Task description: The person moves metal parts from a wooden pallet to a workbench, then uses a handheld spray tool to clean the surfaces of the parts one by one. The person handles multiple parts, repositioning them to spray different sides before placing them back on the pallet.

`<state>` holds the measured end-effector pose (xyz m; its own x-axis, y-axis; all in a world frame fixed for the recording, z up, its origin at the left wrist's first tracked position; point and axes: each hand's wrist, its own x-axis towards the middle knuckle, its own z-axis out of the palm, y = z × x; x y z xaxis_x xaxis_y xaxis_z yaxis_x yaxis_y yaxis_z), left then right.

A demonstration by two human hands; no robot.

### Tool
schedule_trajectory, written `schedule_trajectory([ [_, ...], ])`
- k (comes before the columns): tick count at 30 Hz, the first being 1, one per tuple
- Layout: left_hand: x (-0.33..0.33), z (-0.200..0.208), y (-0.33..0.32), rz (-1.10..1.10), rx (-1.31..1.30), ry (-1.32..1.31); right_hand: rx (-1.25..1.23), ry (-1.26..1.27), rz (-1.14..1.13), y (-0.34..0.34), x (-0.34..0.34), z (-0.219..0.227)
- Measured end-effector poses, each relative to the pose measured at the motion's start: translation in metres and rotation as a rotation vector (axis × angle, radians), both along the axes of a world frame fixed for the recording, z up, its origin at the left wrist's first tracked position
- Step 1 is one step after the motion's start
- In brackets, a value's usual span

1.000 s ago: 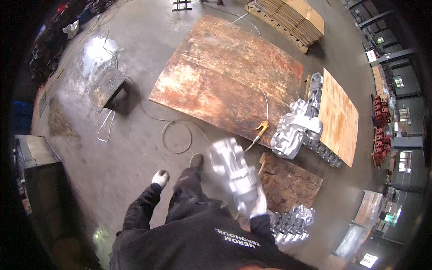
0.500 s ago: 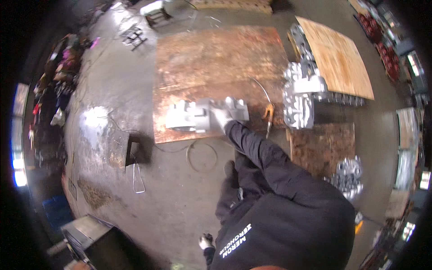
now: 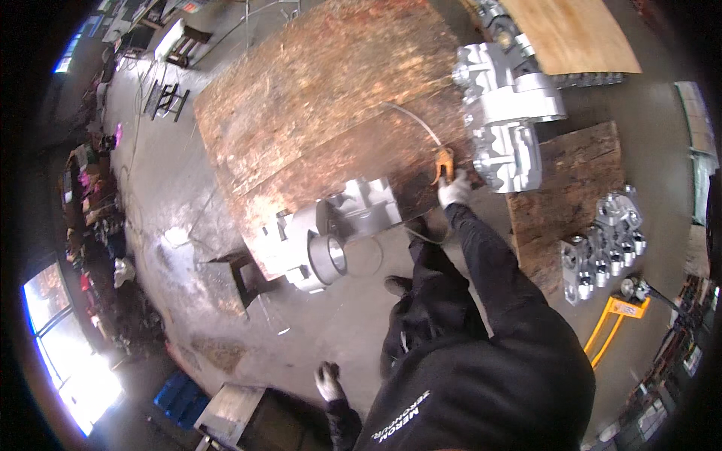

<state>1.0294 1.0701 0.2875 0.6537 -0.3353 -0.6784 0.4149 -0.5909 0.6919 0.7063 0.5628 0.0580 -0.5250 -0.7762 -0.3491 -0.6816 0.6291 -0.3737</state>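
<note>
My right hand (image 3: pixel 454 191), in a pale glove, is at the near end of an orange hand tool (image 3: pixel 444 161) that looks like an air blow gun. Its fingers appear closed around that end, though the glove partly hides the grip. A thin pale hose (image 3: pixel 415 119) trails from the tool across the brown wooden table (image 3: pixel 323 98). My left hand (image 3: pixel 328 382), gloved in white with dark fingertips, hangs low at my side, fingers loosely apart and nothing visible in them. A large silver metal casting (image 3: pixel 361 210) with a round ring lies along the table's near edge.
More silver castings (image 3: pixel 500 128) stand at the right, beside a plywood sheet (image 3: pixel 579 34). Another casting (image 3: pixel 602 244) is near a lower wooden board (image 3: pixel 564 173). A yellow trolley handle (image 3: pixel 617 319) rises at the right. A metal box-like stand (image 3: pixel 233 282) is left of the table.
My right hand has left the casting and moved right to the orange tool. The view has turned and shifted, so the table appears tilted. My left hand still hangs low.
</note>
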Motion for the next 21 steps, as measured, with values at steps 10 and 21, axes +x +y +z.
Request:
schedule_trajectory([
  [10, 0.100, -0.021, -0.214, -0.357, -0.006, -0.107, 0.065, -0.068, 0.109, -0.031, -0.023, -0.048],
  [21, 0.274, -0.186, -0.288, -0.524, 0.116, -0.447, -0.971, -0.858, -0.250, 0.100, 0.003, 0.103],
])
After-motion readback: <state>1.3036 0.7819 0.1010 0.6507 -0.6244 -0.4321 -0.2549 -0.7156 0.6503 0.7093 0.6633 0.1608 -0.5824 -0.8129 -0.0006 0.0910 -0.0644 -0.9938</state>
